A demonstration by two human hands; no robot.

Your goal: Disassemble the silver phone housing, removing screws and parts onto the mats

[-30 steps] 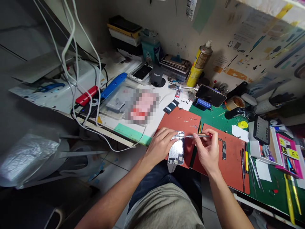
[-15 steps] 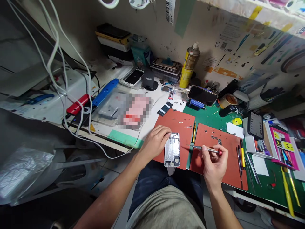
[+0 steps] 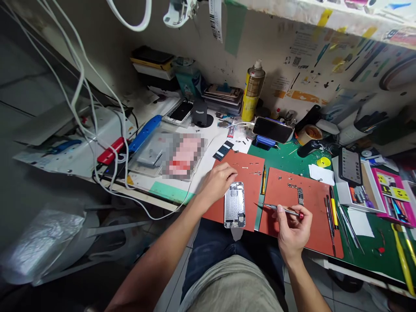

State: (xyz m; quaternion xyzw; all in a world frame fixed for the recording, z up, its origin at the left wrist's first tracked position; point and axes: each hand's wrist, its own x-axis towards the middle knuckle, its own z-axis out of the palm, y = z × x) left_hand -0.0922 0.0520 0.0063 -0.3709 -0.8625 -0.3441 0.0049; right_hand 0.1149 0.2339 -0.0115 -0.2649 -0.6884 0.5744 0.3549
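An opened phone housing (image 3: 234,205), its silver inside facing up, lies on the left red-brown mat (image 3: 250,216). My left hand (image 3: 218,181) is just above the phone's upper left corner, fingers bent and drawn together; anything between the fingertips is hidden. My right hand (image 3: 295,229) grips a slim screwdriver (image 3: 282,209) with a red end cap, held nearly level over the right mat (image 3: 276,225). Its tip points left, to the right of the phone and apart from it. Beyond the screwdriver, a small L-shaped circuit board (image 3: 300,196) lies on the right mat.
A gold screwdriver (image 3: 263,180) lies between the mats, with tiny parts near it. Tweezers (image 3: 346,223) and a yellow-handled tool (image 3: 333,209) are at the right. A phone on a stand (image 3: 273,129) and a spray can (image 3: 252,92) stand behind. White cables (image 3: 92,130) hang at left.
My left hand has moved up from the phone's upper left edge, its fingers now beyond the top edge. My right hand still holds the screwdriver, nearly unmoved. The camera view has shifted slightly.
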